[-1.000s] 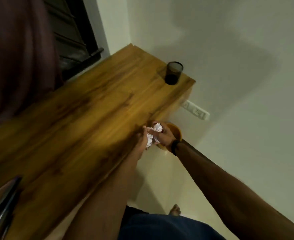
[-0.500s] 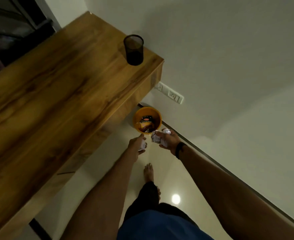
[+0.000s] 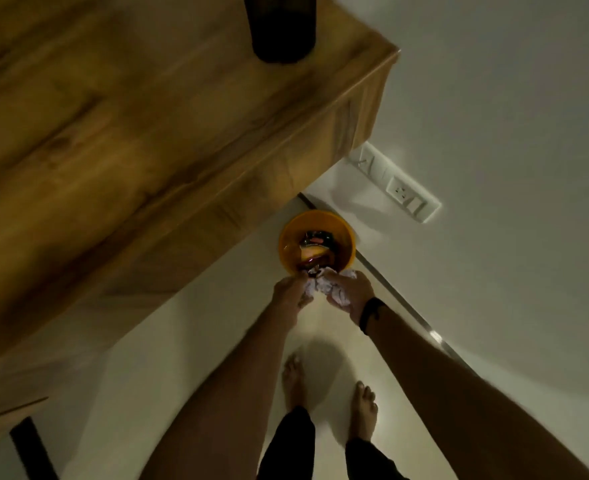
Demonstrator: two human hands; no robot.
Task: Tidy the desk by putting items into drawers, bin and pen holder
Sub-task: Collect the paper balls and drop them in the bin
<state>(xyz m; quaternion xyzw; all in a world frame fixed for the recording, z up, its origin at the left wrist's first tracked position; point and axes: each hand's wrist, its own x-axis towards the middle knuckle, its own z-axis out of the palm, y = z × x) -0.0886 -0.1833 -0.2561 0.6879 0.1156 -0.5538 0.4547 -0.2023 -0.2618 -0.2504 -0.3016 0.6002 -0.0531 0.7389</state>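
Matt grained wood desk [image 3: 120, 140], glossy orange plastic bin [image 3: 288, 237], crumpled white paper [image 3: 324, 287].

Head-worn view, steeply downward

A wooden desk [image 3: 140, 140] with a warm, streaked grain fills the upper left, its corner reaching toward a plain off-white wall [image 3: 501, 98]. On that wall, just beside the desk's corner, sits a white switch-and-socket plate [image 3: 395, 188]. Below, a pale glossy floor [image 3: 182, 358] meets the wall along a dark skirting line [image 3: 404, 306]. The room is dim, with soft shadows on wall and floor.
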